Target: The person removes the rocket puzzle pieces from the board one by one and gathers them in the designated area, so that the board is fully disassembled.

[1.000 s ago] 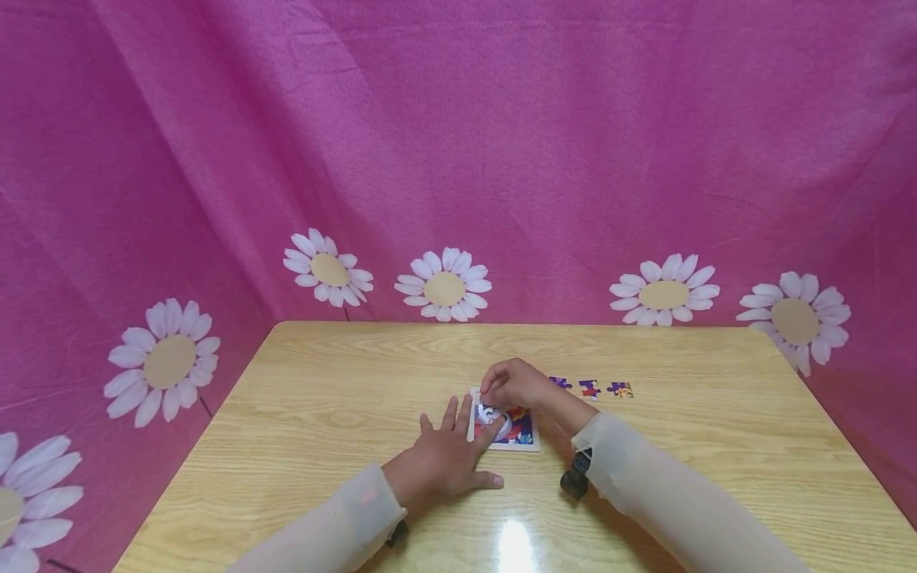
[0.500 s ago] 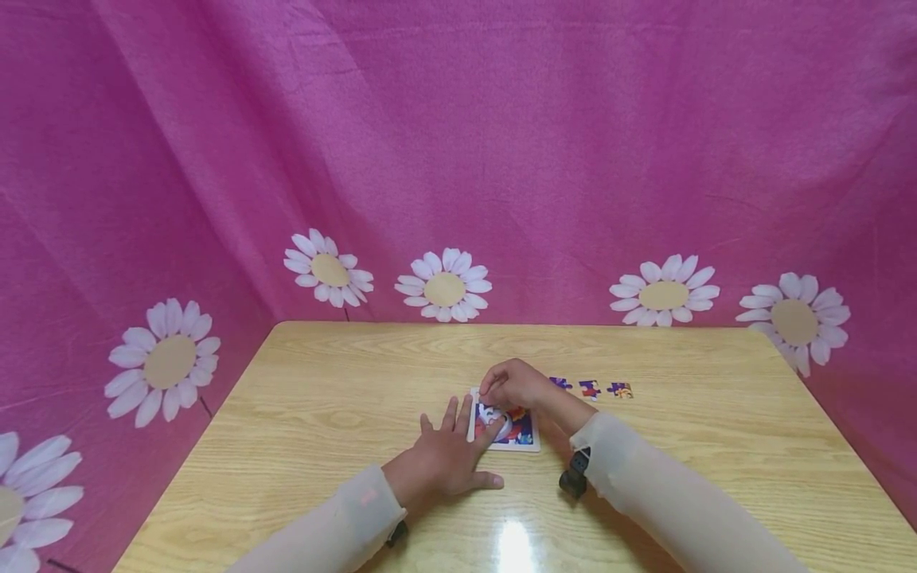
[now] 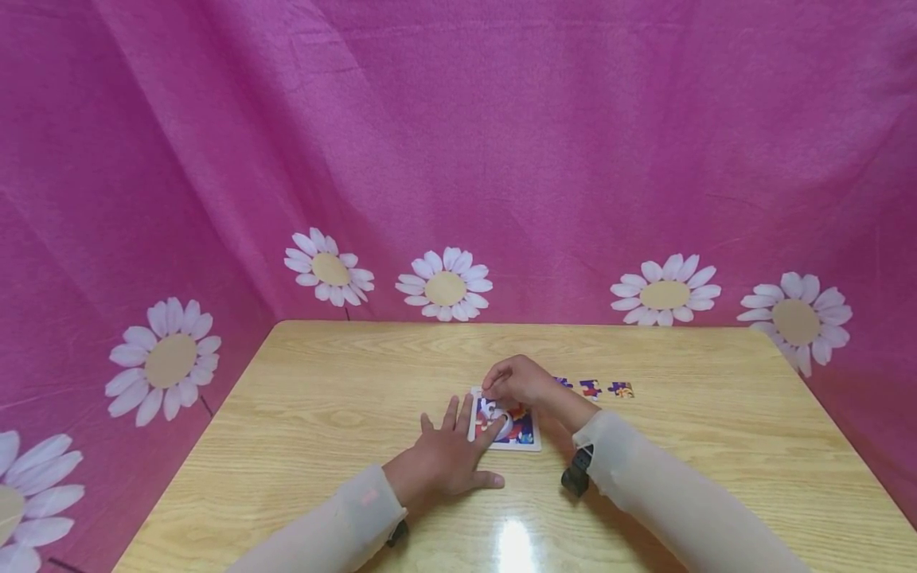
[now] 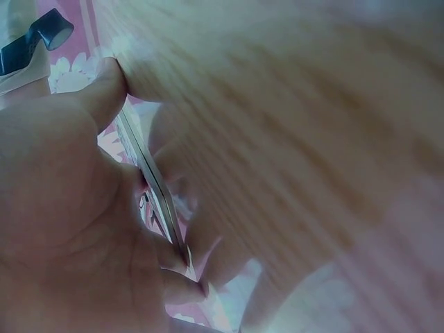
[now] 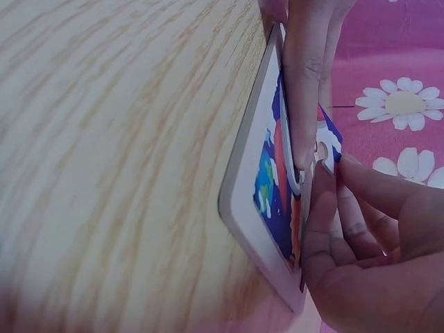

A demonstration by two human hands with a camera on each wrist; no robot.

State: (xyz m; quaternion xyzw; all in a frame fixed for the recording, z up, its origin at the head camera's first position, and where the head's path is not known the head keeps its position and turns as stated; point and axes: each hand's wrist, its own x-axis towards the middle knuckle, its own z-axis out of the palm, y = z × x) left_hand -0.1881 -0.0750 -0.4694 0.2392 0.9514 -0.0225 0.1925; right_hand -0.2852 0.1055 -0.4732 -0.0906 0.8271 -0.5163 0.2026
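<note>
A small picture puzzle in a white-bordered tray (image 3: 532,446) lies on the table. My left hand (image 3: 446,460) is spread flat, with its fingers over the tray's left side and its index finger reaching onto the picture. In the left wrist view, the tray's edge (image 4: 158,186) passes beside that hand's fingers. Above the tray's upper part, my right hand (image 3: 521,383) pinches a puzzle piece (image 5: 330,133) between thumb and fingers. The piece, blue, white and red, stands tilted up from the tray in the right wrist view. Fingers hide part of it, and the picture's upper part is covered.
Three loose puzzle pieces lie in a row to the right of the tray: one partly behind the right wrist (image 3: 563,382), a red and purple piece (image 3: 591,389) and an orange and purple piece (image 3: 621,390). A pink flowered curtain (image 3: 544,199) borders the wooden table (image 3: 322,374).
My right hand has risen slightly and shifted a little to the right, still pinching the piece. My left hand stays in place on the tray.
</note>
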